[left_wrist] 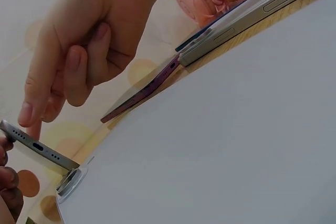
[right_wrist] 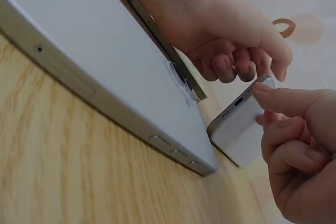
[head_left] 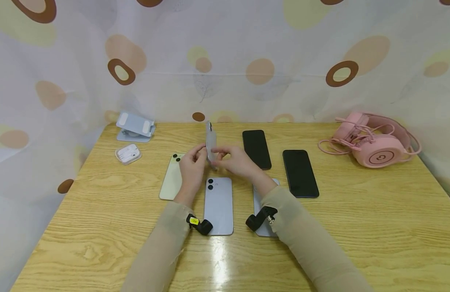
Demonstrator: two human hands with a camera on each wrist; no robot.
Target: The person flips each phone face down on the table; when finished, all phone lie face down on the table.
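A pale smartphone point(head_left: 210, 142) with grey edges is held up on its edge between both hands. My left hand point(head_left: 193, 167) pinches its left side with thumb and fingers. From the right, my right hand point(head_left: 235, 160) pinches the same phone, thumb and forefinger at its edge; the phone's charging port end point(right_wrist: 239, 101) shows in the right wrist view. Just below the hands lies a lavender smartphone point(head_left: 219, 211), camera side up. A pale green smartphone point(head_left: 170, 182) lies partly behind my left hand. Another lavender smartphone point(head_left: 259, 198) is partly hidden under my right forearm.
Two phones with dark screens, one behind point(head_left: 257, 149) and one farther right point(head_left: 300, 173), lie beyond my right arm. Pink headphones point(head_left: 379, 151) rest at the back right. A light blue folding stand point(head_left: 135, 126) and small white cased earphones point(head_left: 128, 154) are at the back left.
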